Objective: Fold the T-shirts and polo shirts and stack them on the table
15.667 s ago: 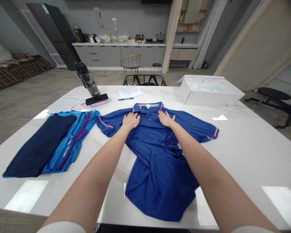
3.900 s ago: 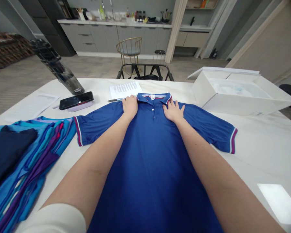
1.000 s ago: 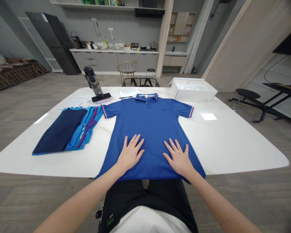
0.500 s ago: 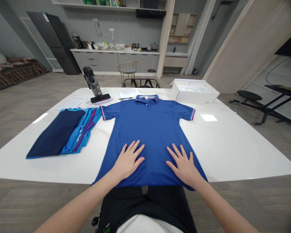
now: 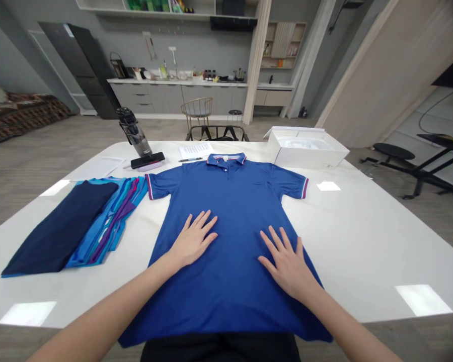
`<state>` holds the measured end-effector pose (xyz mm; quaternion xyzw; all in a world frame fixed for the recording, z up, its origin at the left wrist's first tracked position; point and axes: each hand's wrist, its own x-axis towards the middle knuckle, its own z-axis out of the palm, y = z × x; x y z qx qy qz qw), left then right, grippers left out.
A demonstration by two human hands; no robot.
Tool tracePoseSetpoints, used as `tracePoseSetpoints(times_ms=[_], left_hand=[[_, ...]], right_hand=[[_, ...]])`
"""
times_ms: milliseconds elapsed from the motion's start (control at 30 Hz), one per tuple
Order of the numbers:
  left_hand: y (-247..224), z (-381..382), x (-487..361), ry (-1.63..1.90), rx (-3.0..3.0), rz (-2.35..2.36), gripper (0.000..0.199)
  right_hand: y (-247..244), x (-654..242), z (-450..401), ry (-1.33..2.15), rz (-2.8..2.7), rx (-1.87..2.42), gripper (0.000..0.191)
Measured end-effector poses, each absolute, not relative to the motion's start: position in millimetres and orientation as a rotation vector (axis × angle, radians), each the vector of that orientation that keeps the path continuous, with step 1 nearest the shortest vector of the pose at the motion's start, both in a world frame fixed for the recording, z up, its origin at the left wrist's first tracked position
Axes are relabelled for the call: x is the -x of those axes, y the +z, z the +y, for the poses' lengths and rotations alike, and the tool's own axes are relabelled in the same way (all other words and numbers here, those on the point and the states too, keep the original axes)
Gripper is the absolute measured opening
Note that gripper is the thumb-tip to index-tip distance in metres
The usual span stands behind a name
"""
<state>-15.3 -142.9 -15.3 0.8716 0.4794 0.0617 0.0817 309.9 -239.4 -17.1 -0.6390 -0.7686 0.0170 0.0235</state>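
A blue polo shirt (image 5: pixel 230 226) lies spread out on the white table (image 5: pixel 366 241), collar toward the far side and hem hanging at the near edge. Its collar and sleeve cuffs have white and red stripes. My left hand (image 5: pixel 193 239) rests flat on the left part of the shirt's body, fingers apart. On the right part lies my right hand (image 5: pixel 287 261), palm down with fingers spread. Neither hand grips the fabric.
A pile of folded shirts (image 5: pixel 66 226), dark navy on top, lies at the left. Behind it are papers (image 5: pixel 98 168) and a handheld vacuum (image 5: pixel 138 138). A pen (image 5: pixel 191 159) is near the collar. An open white box (image 5: pixel 305 148) stands at the back right.
The view has come closer to the table, so the shirt and pile look larger. My left hand has moved slightly up the shirt; my right hand stays on it. Both remain spread.
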Motion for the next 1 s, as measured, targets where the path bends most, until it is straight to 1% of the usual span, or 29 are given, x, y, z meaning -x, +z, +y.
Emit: tracePoseSetpoints(times_ms=[167, 300, 433, 533, 633, 700, 833, 1000], left_hand=[[-10.1, -59.1, -30.3, 0.187, -2.573, 1.453, 0.063], [-17.7, -1.7, -65.2, 0.198, -2.532, 1.531, 0.064], [-27.7, 32.1, -86.0, 0.281, -2.536, 1.652, 0.057], [-27.0, 53.9, -101.5, 0.421, -2.632, 1.656, 0.045], [-19.6, 85.1, -126.5, 0.447, -2.699, 1.522, 0.036], [-13.3, 111.8, -149.7, 0.442, -2.693, 1.444, 0.034], [-3.5, 166.7, -204.5, 0.364, -2.605, 1.443, 0.037], [-8.3, 209.5, -261.6, 0.285, -2.567, 1.448, 0.037]], right_hand=[[-10.8, -288.1, -123.6, 0.153, -2.416, 1.921, 0.069], [-13.4, -276.2, -30.7, 0.196, -2.346, 1.976, 0.069], [-12.0, -290.2, 29.2, 0.169, -2.191, 2.019, 0.066], [-8.3, -330.1, 55.6, 0.065, -1.992, 2.079, 0.057], [-8.7, -391.2, 71.8, 0.003, -1.794, 2.229, 0.047], [-12.6, -434.5, 77.3, -0.008, -1.684, 2.359, 0.042], [-23.4, -501.5, 77.1, -0.032, -1.596, 2.495, 0.042], [-28.2, -539.5, 69.5, -0.153, -1.562, 2.534, 0.045]])
